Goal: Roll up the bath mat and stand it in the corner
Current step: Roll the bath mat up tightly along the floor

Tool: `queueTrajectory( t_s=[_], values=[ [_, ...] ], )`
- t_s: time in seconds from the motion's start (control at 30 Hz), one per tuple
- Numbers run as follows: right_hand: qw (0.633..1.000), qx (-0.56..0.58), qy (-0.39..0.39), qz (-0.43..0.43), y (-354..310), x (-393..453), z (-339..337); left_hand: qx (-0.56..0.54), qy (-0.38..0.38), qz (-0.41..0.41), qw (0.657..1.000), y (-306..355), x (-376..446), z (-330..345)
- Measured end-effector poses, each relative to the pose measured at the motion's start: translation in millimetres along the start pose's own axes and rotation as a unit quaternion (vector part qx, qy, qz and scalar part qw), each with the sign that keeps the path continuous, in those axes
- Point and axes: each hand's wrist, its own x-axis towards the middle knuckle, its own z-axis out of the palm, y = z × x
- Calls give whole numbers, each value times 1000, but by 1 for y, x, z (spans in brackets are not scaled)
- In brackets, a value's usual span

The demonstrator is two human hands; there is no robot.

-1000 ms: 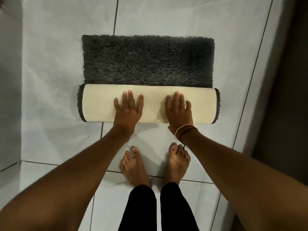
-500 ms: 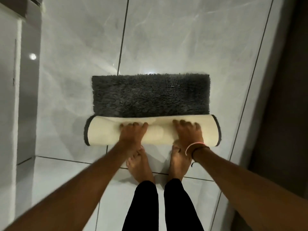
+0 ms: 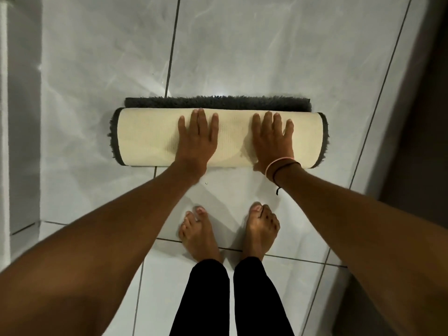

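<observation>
The bath mat [image 3: 148, 138] lies on the floor as a thick roll, its cream backing outward and dark grey pile showing at both ends. Only a narrow strip of unrolled grey pile [image 3: 218, 103] remains beyond the roll. My left hand [image 3: 197, 138] presses flat on the roll left of its middle, fingers spread. My right hand [image 3: 272, 139], with bands at the wrist, presses flat on the roll right of its middle. Neither hand grips the mat; both rest palm down on top.
Pale glossy floor tiles [image 3: 266, 57] with dark grout lines surround the mat. My bare feet [image 3: 201, 236] stand just behind the roll. A wall [image 3: 21, 117] rises at the left, and a dark vertical surface [image 3: 426, 117] runs along the right edge.
The roll has moved away from me and grown thicker. The flat grey part shrank from a wide band to a thin strip. My hands shifted onto the top of the roll.
</observation>
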Motion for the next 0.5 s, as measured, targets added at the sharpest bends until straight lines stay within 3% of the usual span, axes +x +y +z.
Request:
queueTrajectory(
  t_s=[0.13,0.37,0.5],
  values=[
    [998,45,38,30,-14,-33,10,29,18,17,999,7,-34,15],
    [994,71,-75,-19,-18,-79,26,-55,-104,30,993,25,-88,17],
    [996,89,-13,-5,-2,-57,7,-67,-96,16,993,8,-60,-5]
  ],
)
